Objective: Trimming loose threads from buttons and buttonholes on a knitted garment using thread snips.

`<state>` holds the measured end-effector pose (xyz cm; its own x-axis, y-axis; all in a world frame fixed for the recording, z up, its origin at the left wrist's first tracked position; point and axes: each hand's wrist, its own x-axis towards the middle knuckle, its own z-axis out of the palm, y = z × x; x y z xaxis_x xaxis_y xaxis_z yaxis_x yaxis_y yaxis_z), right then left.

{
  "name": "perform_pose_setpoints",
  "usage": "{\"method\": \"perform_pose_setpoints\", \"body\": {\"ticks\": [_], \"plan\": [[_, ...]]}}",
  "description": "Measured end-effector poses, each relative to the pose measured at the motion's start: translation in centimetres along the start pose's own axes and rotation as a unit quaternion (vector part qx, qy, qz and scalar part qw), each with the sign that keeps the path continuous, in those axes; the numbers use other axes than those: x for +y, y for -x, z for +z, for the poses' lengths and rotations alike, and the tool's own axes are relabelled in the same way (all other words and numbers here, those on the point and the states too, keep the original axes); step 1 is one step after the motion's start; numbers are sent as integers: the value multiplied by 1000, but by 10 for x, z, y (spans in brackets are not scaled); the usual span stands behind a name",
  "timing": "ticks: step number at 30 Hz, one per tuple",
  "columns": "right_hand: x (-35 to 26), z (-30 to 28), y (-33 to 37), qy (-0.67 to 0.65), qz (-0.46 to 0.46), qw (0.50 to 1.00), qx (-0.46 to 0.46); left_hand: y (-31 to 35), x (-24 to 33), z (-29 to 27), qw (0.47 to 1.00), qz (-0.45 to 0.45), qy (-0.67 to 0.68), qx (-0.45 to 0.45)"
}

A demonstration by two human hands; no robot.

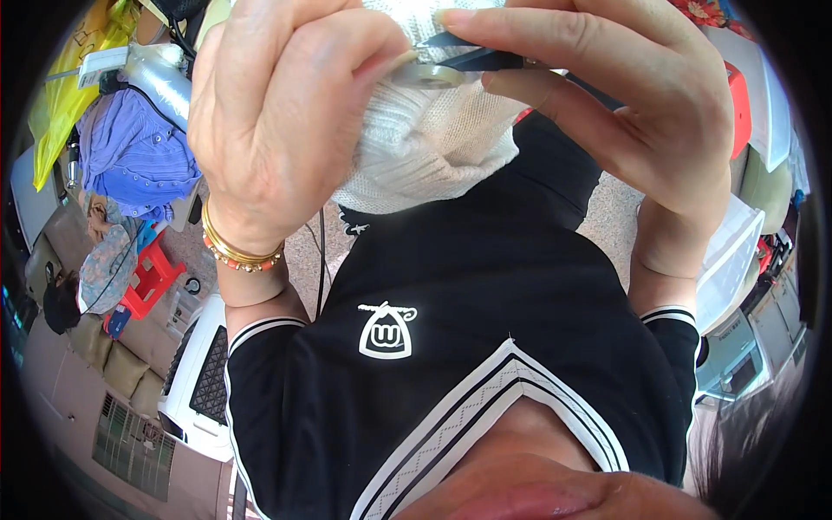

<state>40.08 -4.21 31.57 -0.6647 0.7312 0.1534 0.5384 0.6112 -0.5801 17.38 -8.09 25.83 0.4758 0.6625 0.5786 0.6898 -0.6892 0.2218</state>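
The left hand pinches a pale ring between thumb and forefinger. The right hand clamps thumb and forefinger on a dark tool, its tip beside the ring. White knit hangs just below the fingertips. Well left of the fingers are a purple garment and, lower, a red stool.

Black shirt, white-trimmed

The V collar is banded black and white, with a zigzag. Left of the collar's tip sits a white emblem; either side of the collar, short white-edged sleeves. Gold and orange bangles ring the left wrist.
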Motion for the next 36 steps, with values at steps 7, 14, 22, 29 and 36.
{"method": "perform_pose_setpoints", "body": {"ticks": [7, 14, 22, 29, 36], "plan": [[14, 9, 4, 20, -118, 990, 71, -1, -3, 0, 1000, 3, 6, 0], [7, 10, 6, 28, -95, 994, 53, -3, -4, -9, 1000, 11, 6, -18], [4, 11, 7, 25, -92, 995, 31, -11, -6, -17, 998, 13, -1, -54], [5, 12, 10, 34, -74, 997, 15, -14, -3, -7, 999, 13, -11, -36], [29, 25, 21, -71, -116, 986, 93, 2, -13, 7, 980, -69, 133, 133]]}}
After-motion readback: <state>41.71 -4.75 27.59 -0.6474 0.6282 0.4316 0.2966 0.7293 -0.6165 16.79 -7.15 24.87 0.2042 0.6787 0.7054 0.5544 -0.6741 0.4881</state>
